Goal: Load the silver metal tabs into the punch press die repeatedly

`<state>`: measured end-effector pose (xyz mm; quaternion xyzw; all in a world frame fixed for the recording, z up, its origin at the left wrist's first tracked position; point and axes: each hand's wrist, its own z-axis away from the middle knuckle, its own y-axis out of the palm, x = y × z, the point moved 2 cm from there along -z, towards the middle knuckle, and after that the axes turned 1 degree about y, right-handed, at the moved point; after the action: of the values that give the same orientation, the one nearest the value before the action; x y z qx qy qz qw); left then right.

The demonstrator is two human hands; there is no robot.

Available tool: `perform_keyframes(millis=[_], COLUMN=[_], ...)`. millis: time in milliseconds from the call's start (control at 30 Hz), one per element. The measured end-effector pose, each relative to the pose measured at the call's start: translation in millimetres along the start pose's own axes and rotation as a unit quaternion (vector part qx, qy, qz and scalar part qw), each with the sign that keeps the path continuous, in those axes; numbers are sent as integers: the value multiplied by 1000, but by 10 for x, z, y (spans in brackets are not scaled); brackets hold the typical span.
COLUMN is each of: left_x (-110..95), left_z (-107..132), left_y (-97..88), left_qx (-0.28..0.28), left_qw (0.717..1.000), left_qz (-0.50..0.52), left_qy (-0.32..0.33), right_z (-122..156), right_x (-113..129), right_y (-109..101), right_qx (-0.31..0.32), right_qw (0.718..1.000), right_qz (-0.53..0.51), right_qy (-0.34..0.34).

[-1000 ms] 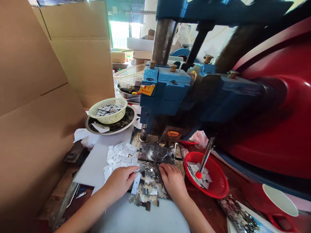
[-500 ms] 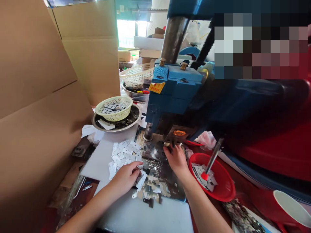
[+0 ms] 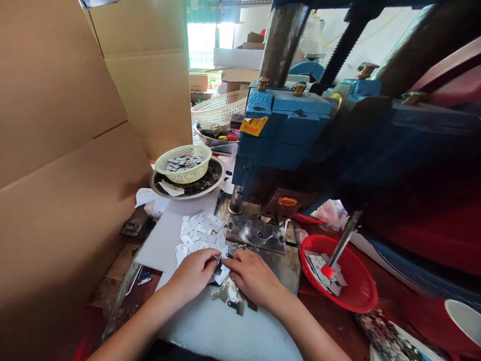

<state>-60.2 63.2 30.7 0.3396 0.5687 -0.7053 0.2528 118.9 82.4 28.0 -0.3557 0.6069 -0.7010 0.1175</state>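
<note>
Fingers (image 3: pixel 208 253) of the left hand (image 3: pixel 191 278) bent in the head view, with thumb and forefinger near each other; impossible to tell whether pinching the white plate (image 3: pixel 222 274) just under them. Close beside, from the other side, the right hand (image 3: pixel 259 276) with its fingers bent inward, near the same plate; also impossible to tell of any pinch. Below the hands, loose metal pieces (image 3: pixel 236 307), partly covered by the right hand. Beyond the right hand, shiny small beads (image 3: pixel 246 247), partly hidden. Beyond the left hand, a pile of white plates (image 3: pixel 199 235) lying on a white sheet (image 3: pixel 158 245). Farther forward, a blue press (image 3: pixel 285 120) standing above a metal block (image 3: pixel 259 231). To the right, on the brown counter (image 3: pixel 319 321), a red basin (image 3: pixel 363 281) with more plates inside. Farther to the left, a pale basket (image 3: pixel 191 175) sitting in a steel basin (image 3: pixel 218 183).
</note>
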Motion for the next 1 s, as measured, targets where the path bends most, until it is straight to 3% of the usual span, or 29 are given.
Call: perform_keyframes(millis=[200,400,500,600,667,700,800,1000], left_x=[-8,-94,-182,-258,-306,-334,-441,-660], left_z=[62,34,6,-33,-84,-122,-296,-809], left_y=[-3,24,89,175,227,246,274,293], left_qx=[23,28,74,115,121,113,65,-72], left_qw=[999,999,991,970,950,943,944,987], left_qz=[-33,34,109,206,277,304,322,130], left_qy=[23,7,-16,-56,-76,-73,-30,67], right_z=[-4,84,131,183,213,225,237,108], right_x=[-10,-62,-101,-126,-155,-179,-285,-591], right_y=[-68,-111,-81,-49,-67,-87,-154,-236], right_qx=[18,-48,-34,-5,-31,-58,-152,-327], right_qw=[1000,982,932,843,795,783,798,858], right_qz=[14,-171,-328,-489,-555,-569,-532,-308], right_qy=[-9,66,151,223,243,244,238,250])
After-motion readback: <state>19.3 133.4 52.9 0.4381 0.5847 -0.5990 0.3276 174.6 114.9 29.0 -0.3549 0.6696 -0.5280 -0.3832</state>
